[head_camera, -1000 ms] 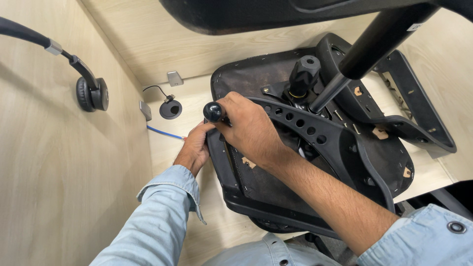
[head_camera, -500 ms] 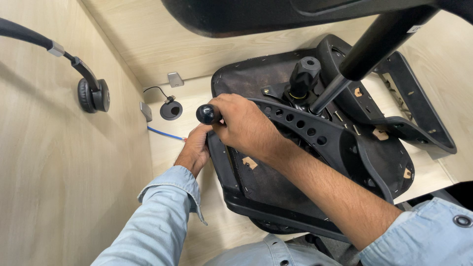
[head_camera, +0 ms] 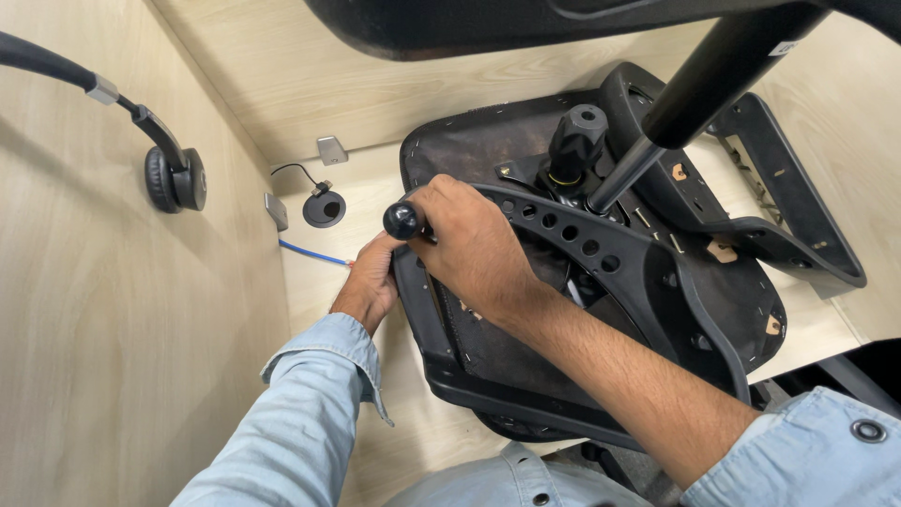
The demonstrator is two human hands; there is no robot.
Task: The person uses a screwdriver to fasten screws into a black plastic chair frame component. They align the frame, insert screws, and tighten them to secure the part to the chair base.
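Your right hand [head_camera: 474,246] has its fingers closed around the black knob [head_camera: 402,221] of a lever on the upturned chair seat [head_camera: 526,347], which lies on the counter [head_camera: 357,272] near its left wall. Your left hand [head_camera: 371,282] grips the seat's left edge.

1 chair seat [head_camera: 526,160], 1 headset [head_camera: 169,174], 2 hands [head_camera: 474,249], 1 blue cable [head_camera: 314,253]

Upturned chair seat [head_camera: 526,347] on desk [head_camera: 310,291], headset [head_camera: 174,178] left, grommet [head_camera: 324,208] between.
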